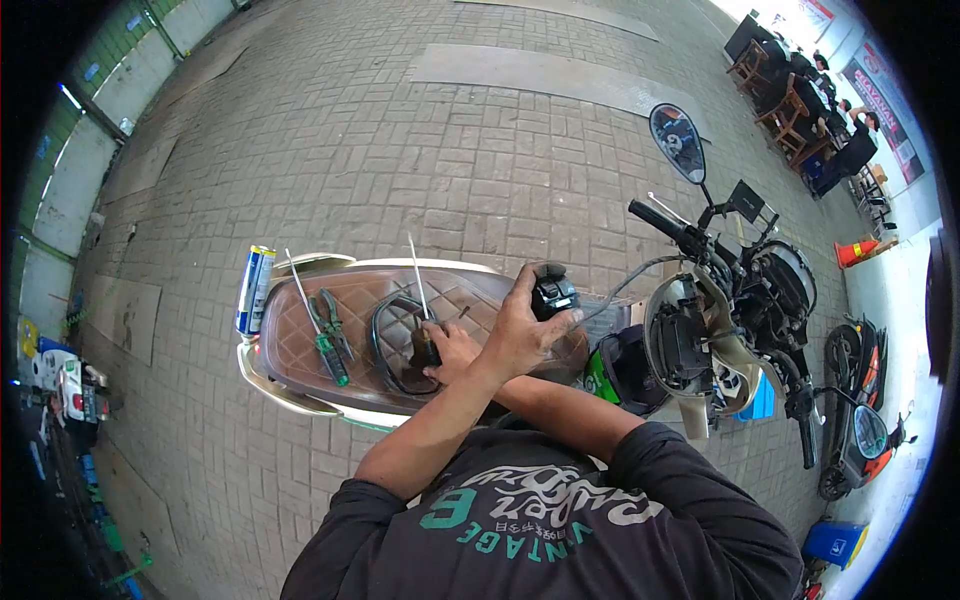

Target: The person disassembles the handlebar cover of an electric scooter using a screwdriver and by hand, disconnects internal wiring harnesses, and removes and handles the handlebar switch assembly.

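My forearms cross over a brown quilted motorcycle seat [480, 290]. My left hand [525, 325] is closed around a black handlebar switch housing [553, 294], and a grey cable [625, 278] runs from near it towards the handlebar. Lower and to the left, my right hand [452, 348] grips a screwdriver [418, 275] with its shaft pointing away from me. Beneath that hand lies a round black ring-shaped part [378, 345], partly covered. Pliers [332, 322] and a green-handled screwdriver [328, 355] rest on the seat's left part.
A blue-and-yellow spray can [256, 290] stands by the seat's tail. On the right are the motorcycle's handlebar [655, 218], mirror [678, 143] and opened front cover [668, 335]. Further right stand another motorcycle [858, 400], an orange cone [855, 253] and seated people [860, 130].
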`<action>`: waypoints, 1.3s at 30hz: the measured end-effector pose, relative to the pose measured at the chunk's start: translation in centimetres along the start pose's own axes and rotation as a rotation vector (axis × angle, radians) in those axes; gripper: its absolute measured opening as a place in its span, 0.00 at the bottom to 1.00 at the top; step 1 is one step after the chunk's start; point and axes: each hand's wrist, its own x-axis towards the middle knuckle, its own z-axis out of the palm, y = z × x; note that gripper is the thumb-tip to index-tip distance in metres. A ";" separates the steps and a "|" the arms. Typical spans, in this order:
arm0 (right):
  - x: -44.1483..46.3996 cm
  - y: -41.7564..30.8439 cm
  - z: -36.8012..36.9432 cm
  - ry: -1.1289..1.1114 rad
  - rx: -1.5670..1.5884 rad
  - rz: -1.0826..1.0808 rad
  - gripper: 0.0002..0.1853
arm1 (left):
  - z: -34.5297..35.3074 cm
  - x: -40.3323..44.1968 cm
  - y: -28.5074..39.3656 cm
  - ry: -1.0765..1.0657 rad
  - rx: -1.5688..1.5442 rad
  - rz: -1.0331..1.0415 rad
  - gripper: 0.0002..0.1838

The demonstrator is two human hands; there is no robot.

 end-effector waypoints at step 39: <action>-29.0 8.1 -40.3 1.090 -0.369 0.649 0.17 | 0.7 2.7 -1.5 -0.035 -0.416 -0.031 0.22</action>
